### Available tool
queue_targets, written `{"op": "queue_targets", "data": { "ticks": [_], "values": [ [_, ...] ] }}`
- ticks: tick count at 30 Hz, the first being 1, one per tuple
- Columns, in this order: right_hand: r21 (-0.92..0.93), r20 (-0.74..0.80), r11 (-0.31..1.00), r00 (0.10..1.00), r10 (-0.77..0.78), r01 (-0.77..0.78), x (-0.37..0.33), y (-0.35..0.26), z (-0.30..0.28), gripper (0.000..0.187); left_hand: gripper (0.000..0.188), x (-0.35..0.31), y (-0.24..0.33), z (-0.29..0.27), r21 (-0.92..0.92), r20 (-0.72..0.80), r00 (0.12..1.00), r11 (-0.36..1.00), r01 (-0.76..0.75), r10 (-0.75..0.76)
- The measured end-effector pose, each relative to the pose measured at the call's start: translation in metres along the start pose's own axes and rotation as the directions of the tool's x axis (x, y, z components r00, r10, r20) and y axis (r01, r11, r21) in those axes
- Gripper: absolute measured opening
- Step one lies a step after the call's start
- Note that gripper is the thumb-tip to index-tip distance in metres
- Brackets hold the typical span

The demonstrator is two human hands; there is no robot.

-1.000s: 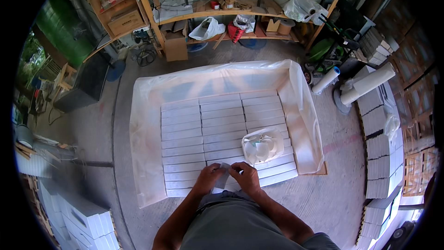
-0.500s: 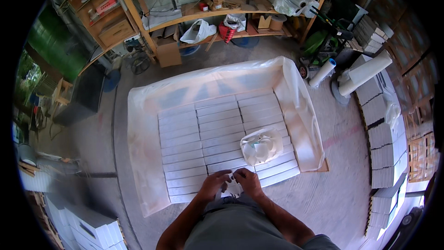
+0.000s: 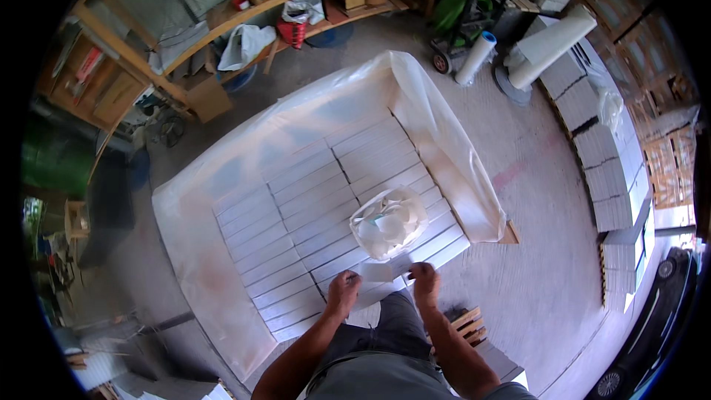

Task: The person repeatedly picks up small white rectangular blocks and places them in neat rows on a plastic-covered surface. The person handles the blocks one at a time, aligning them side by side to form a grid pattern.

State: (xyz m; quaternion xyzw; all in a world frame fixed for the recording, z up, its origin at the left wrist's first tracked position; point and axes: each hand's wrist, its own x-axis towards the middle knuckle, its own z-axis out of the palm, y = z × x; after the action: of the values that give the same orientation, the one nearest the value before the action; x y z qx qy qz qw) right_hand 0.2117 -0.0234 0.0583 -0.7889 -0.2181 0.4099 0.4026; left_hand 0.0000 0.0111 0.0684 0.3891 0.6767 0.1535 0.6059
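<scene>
My left hand [image 3: 343,293] and my right hand [image 3: 425,284] are held apart in front of my body, fingers bent and pinched. Stretched between them is a small pale sheet [image 3: 379,273], white toward the left and greyish toward the right; its kind is too blurred to tell. Just beyond it, a clear plastic bag [image 3: 389,222] full of crumpled whitish scraps rests on the stack. The stack is rows of flat white boxes or slabs [image 3: 304,207] laid side by side, with translucent plastic sheeting [image 3: 204,267] standing up around it.
A wooden shelf [image 3: 244,18] with bags and cartons runs along the back. Rolls of film [image 3: 475,58] stand near a hand truck [image 3: 463,18]. Stacked white packs [image 3: 603,163] line the right side. Pallet wood [image 3: 468,324] lies beside my right forearm, and a dark car [image 3: 652,333] is at lower right.
My view has turned to the right. My hands, close together before, have moved apart, and the pale sheet now shows plainly between them. The bag remains on the stack.
</scene>
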Motion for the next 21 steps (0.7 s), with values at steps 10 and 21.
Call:
{"op": "queue_targets", "data": {
  "ticks": [10, 21],
  "values": [
    [0.059, -0.218, 0.994, 0.971, 0.102, -0.091, 0.059, 0.033, -0.068, 0.021, 0.037, 0.155, -0.026, 0.076, 0.306, 0.020, 1.000, 0.952, 0.011, -0.018],
    [0.106, 0.339, 0.947, 0.906, 0.253, -0.304, 0.008, -0.013, 0.015, 0.027, 0.038, 0.067, 0.016, 0.026, -0.145, 0.406, 0.884, 0.939, 0.313, -0.232]
  ]
}}
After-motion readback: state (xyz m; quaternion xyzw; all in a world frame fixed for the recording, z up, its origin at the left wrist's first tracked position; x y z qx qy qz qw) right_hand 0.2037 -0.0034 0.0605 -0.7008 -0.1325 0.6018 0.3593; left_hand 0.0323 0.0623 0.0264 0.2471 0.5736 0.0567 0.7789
